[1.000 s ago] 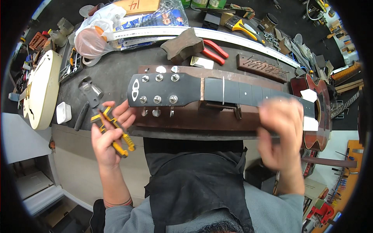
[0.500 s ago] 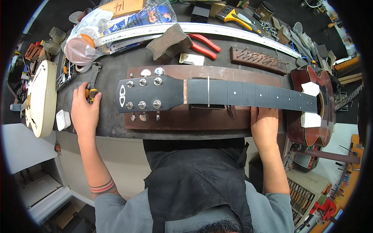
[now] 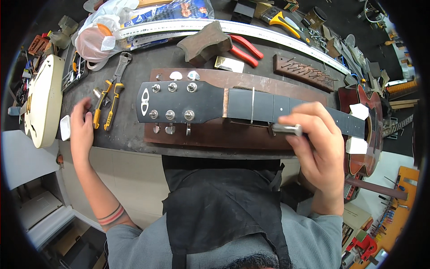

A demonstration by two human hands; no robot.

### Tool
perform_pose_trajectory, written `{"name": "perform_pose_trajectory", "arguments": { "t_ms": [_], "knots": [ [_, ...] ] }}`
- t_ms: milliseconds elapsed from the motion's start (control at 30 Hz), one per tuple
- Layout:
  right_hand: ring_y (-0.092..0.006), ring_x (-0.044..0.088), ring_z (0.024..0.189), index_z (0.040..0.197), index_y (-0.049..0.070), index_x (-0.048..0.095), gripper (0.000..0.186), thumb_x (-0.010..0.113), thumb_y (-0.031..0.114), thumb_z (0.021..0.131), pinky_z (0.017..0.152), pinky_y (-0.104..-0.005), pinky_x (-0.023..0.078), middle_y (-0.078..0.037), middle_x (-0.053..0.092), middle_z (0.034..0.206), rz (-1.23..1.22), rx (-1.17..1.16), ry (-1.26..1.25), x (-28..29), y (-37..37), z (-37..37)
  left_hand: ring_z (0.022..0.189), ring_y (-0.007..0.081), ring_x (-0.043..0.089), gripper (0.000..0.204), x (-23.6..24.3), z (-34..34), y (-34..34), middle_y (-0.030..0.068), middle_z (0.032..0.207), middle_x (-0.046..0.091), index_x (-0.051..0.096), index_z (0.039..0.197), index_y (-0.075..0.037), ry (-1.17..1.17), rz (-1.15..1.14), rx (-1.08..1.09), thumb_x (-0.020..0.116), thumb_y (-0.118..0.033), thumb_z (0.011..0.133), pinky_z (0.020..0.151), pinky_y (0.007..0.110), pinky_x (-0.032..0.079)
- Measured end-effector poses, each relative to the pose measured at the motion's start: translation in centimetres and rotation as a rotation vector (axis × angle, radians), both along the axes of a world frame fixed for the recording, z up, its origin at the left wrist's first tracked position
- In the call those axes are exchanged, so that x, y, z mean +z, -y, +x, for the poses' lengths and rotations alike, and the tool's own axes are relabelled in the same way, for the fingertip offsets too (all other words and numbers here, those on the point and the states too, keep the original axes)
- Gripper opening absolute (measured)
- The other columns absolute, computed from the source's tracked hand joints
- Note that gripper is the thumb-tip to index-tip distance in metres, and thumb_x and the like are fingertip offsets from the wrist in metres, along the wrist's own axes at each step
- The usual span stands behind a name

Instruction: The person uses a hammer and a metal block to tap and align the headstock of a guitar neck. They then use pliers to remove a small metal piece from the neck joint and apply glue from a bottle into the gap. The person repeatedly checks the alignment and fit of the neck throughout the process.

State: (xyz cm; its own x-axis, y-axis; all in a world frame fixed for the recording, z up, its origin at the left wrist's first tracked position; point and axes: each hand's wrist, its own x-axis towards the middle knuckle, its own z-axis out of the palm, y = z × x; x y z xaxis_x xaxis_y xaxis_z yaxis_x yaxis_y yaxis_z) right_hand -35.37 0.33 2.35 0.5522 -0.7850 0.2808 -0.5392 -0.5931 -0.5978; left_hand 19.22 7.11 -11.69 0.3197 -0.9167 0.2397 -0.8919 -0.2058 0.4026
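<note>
On the bench at left, my left hand (image 3: 82, 125) is slightly blurred, fingers loosely curved and apart, beside yellow-black nippers (image 3: 108, 104) lying flat and a silver tool (image 3: 99, 95) partly under them. My right hand (image 3: 316, 148) pinches a short silver metal cylinder (image 3: 286, 129) over the near side of the guitar neck (image 3: 260, 105). The black headstock (image 3: 172, 101) has several silver tuners, and a bare pale strip (image 3: 225, 102) crosses the nut end. A thin metal bar (image 3: 253, 105) lies across the fretboard. The neck rests over a brown padded board (image 3: 215, 139).
A dark shaped block (image 3: 204, 42), red-handled pliers (image 3: 246, 58), a wooden pin holder (image 3: 300, 71) and long steel rule (image 3: 179, 28) lie behind the neck. A cream guitar body (image 3: 47, 103) stands at far left, a small white container (image 3: 66, 127) near it. The red-brown guitar body (image 3: 371, 157) is at right.
My left hand has let go of the nippers, which now lie on the bench, and moved left. My right hand has risen from below the neck and now holds the metal cylinder.
</note>
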Motion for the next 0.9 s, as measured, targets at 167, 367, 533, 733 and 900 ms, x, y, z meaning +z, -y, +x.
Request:
{"name": "perform_pose_trajectory", "arguments": {
  "t_ms": [167, 367, 533, 733, 900],
  "knots": [
    [-0.0296, 0.073, 0.088, 0.108, 0.004, 0.074, 0.03, 0.081, -0.005, 0.081, 0.077, -0.0396, 0.059, -0.01, 0.077, 0.113, -0.225, 0.115, -0.039, -1.6, 2.7, 1.5, 0.111, 0.0326, 0.062, 0.025, 0.9, -1.9, -0.1, 0.0137, 0.114, 0.064, 0.064, 0.129, -0.001, 0.018, 0.098, -0.096, 0.061, -0.003, 0.105, 0.1, 0.043, 0.05],
    [-0.0252, 0.067, 0.079, 0.108, 0.005, 0.075, 0.032, 0.083, -0.005, 0.078, 0.071, -0.0363, 0.057, -0.007, 0.079, 0.118, -0.273, 0.16, -0.1, -1.6, 2.8, 1.7, 0.104, 0.0356, 0.065, 0.018, 0.5, 0.4, -1.0, 0.0172, 0.108, 0.063, 0.062, 0.123, 0.002, 0.223, 0.036, 0.008, 0.06, -0.009, 0.108, 0.096, 0.044, 0.051],
    [-0.0248, 0.072, 0.088, 0.11, 0.002, 0.081, 0.027, 0.079, -0.004, 0.083, 0.076, -0.0351, 0.053, -0.012, 0.082, 0.121, -0.186, 0.122, -0.137, -1.2, 2.4, 1.9, 0.085, 0.0206, 0.062, 0.03, 2.3, 6.0, -2.0, 0.0116, 0.11, 0.073, 0.064, 0.136, 0.002, -0.017, -0.167, 0.165, 0.057, -0.018, 0.114, 0.082, 0.036, 0.051],
    [-0.0247, 0.065, 0.077, 0.107, 0.004, 0.076, 0.029, 0.081, -0.004, 0.079, 0.07, -0.0363, 0.056, -0.006, 0.081, 0.12, -0.268, 0.102, -0.151, -1.5, 2.1, 2.2, 0.076, 0.0054, 0.05, 0.033, 11.6, -5.7, 3.8, -0.0004, 0.103, 0.07, 0.065, 0.142, 0.002, -0.435, -0.311, -0.306, 0.057, -0.016, 0.116, 0.069, 0.021, 0.041],
    [-0.0267, 0.064, 0.079, 0.107, 0.004, 0.076, 0.027, 0.078, -0.005, 0.082, 0.072, -0.0375, 0.055, -0.007, 0.08, 0.121, -0.277, 0.089, -0.174, -1.1, 1.7, 2.6, 0.09, 0.024, 0.07, 0.036, 16.6, -21.5, 6.7, 0.0123, 0.107, 0.075, 0.071, 0.123, 0.004, -0.099, -0.396, -1.014, 0.065, -0.006, 0.089, 0.08, 0.037, 0.057]
  ]
}}
